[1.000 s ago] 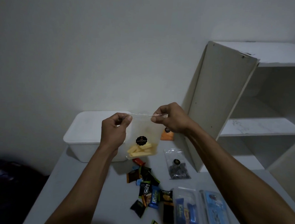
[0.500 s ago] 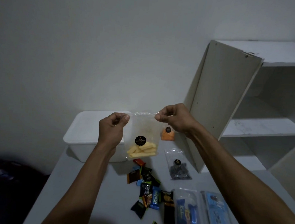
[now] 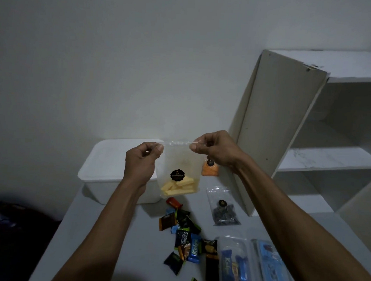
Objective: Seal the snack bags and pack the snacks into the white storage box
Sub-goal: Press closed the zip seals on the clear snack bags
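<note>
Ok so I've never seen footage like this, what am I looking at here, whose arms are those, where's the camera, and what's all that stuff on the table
There is no machine here: a person wears a wide-angle camera on the head, looking forward and down, so the two bare arms are their own. The left hand and right hand each pinch a top corner of a clear bag of yellow sticks, held up above the grey table. Behind it stands a white storage box with its lid on. On the table lie a heap of small wrapped snacks, a clear bag of dark pieces, a bag of orange snacks and two clear packs with blue wrappers near the front edge. To the right is a white shelf unit with its door open.
</note>
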{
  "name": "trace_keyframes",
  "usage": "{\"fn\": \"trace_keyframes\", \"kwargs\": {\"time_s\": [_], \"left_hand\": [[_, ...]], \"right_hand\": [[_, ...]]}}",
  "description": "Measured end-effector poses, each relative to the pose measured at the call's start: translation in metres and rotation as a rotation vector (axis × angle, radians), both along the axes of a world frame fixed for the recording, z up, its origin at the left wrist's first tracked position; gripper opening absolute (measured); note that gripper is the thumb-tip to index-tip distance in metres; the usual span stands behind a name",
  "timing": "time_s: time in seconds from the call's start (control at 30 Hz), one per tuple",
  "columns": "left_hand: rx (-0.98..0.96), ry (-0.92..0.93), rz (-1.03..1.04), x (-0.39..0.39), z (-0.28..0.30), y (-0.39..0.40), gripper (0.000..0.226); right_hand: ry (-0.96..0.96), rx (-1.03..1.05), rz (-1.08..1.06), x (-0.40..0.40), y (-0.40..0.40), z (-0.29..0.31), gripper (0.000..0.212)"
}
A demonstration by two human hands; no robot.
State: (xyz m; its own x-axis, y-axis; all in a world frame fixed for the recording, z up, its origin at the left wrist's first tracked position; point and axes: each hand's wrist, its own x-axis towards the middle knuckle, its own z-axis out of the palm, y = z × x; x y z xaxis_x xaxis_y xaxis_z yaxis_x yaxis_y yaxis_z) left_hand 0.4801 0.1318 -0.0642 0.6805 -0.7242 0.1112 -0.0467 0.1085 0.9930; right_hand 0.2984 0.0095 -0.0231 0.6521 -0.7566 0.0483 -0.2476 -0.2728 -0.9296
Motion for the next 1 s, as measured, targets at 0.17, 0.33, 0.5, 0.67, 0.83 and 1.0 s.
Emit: {"fn": "trace_keyframes", "kwargs": {"time_s": [0.17,0.33,0.5,0.67,0.83,1.0], "left_hand": [[0.004,-0.019,-0.016,-0.003,0.000,0.001,0.009],[0.005,-0.037,-0.024,-0.003,0.000,0.001,0.011],[-0.015,-0.043,-0.026,-0.012,-0.003,0.001,0.010],[-0.011,0.007,-0.003,-0.012,-0.003,-0.001,0.010],[-0.002,0.031,0.011,-0.017,-0.006,0.001,0.005],[-0.011,0.033,0.005,-0.019,-0.003,0.002,0.005]], "right_hand": [[-0.034,-0.040,-0.017,0.005,0.001,-0.007,0.014],[-0.046,-0.017,0.013,0.006,0.003,-0.008,0.010],[-0.079,-0.019,-0.050,0.005,0.005,-0.016,0.012],[-0.152,0.128,-0.103,-0.007,0.004,-0.023,0.014],[-0.188,0.119,-0.176,-0.016,0.006,-0.025,0.021],[-0.221,0.139,-0.210,-0.031,0.008,-0.022,0.026]]}}
